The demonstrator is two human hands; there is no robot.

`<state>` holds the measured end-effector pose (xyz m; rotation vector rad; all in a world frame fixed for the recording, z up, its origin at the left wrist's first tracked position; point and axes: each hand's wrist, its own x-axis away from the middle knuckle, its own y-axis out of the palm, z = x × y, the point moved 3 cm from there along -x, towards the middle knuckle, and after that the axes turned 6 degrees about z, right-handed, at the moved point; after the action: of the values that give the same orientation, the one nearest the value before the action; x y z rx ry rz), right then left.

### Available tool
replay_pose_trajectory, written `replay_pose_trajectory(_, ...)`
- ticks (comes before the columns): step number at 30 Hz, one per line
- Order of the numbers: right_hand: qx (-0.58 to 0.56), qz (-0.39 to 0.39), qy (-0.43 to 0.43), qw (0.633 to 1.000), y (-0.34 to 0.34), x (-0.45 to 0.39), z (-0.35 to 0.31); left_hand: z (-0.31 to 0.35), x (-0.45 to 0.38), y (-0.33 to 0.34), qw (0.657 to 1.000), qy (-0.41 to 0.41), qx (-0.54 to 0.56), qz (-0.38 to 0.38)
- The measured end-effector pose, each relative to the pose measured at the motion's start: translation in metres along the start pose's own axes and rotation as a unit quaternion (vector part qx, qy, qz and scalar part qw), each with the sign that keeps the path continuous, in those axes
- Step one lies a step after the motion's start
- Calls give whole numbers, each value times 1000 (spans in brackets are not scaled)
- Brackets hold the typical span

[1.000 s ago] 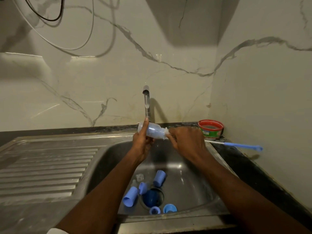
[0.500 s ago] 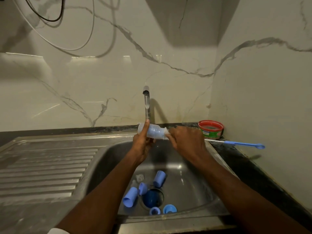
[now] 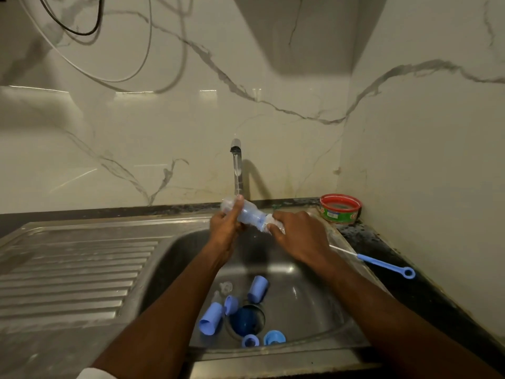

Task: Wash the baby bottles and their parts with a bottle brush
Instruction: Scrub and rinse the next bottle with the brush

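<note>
My left hand (image 3: 225, 228) grips a clear baby bottle (image 3: 250, 213) lying sideways above the sink, just under the tap's running water. My right hand (image 3: 299, 236) holds the bottle brush (image 3: 382, 263); its white bristles sit at the bottle's mouth and its blue handle with a ring end sticks out to the right over the counter. On the sink floor lie blue caps (image 3: 258, 288), (image 3: 210, 318), blue rings (image 3: 274, 337), (image 3: 250, 341) and a clear teat (image 3: 226, 286).
The steel sink (image 3: 314, 305) has a ribbed drainboard (image 3: 68, 274) on the left. A tap (image 3: 237, 165) stands at the back. A red and green tub (image 3: 341, 208) sits in the corner on the dark counter (image 3: 388, 285). Marble walls close in behind and to the right.
The brush handle has swung lower and further out to the right, and the bristles have come partly out of the bottle's mouth. The bottle stays under the tap.
</note>
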<state>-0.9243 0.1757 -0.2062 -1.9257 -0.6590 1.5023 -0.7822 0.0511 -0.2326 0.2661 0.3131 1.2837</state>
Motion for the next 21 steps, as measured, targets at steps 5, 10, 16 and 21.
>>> replay_pose_trajectory(5, 18, 12, -28, 999, -1, -1, -6, 4, 1, -8, 1000, 13, -2, 28)
replay_pose_trajectory(10, -20, 6, 21, 1000, 0, 3, 3, 2, 6, 4, 999, 3, -23, -26)
replay_pose_trajectory(16, -2, 43, 17, 999, -2, 4, -8, -9, 4, 1, 998, -48, -34, -9)
replay_pose_trajectory(21, -4, 24, 79, 997, -5, 3, -5, 3, -3, -4, 998, -2, -21, 62)
